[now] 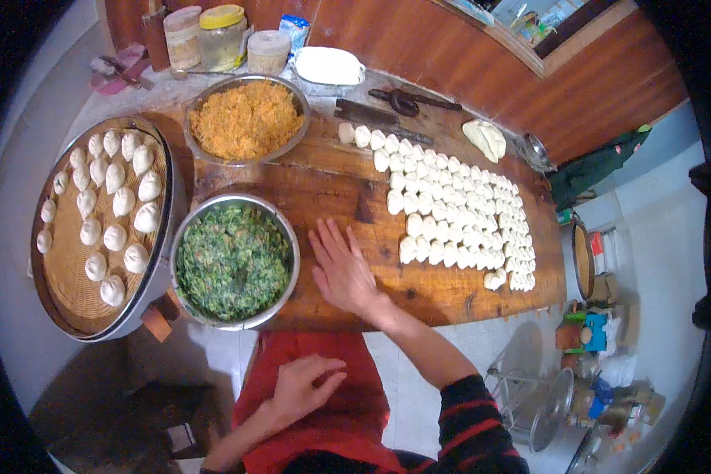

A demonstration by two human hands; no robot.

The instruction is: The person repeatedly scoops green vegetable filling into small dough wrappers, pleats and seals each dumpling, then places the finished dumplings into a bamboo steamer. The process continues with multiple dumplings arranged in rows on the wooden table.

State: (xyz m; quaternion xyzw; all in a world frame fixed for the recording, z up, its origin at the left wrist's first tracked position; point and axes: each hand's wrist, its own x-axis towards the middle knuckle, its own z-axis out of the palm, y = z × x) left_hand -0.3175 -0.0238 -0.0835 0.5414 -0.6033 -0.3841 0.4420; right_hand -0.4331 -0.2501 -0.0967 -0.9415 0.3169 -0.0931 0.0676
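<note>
My right hand [345, 269] rests palm down on the wooden worktop [343, 201], fingers a little apart, with nothing in it. Over the red apron [326, 409] my left hand [308, 379] is held with fingers curved and a gap between thumb and fingers, holding nothing. Just left of the right hand stands a metal bowl of chopped green filling [234, 263]. Behind it is a metal bowl of shredded orange filling [246, 121]. To the right, rows of small white dough pieces [450, 207] cover part of the worktop. Filled, pleated buns [123, 201] lie on a round woven steamer tray [65, 278].
Along the back stand a yellow-lidded jar [222, 38], other containers and a white-filled basin [330, 66]. Dark tools [367, 112] and a dough lump [484, 140] lie behind the pieces. A small metal bowl [536, 151] sits at the far right. A round-topped stand [551, 409] is on the floor.
</note>
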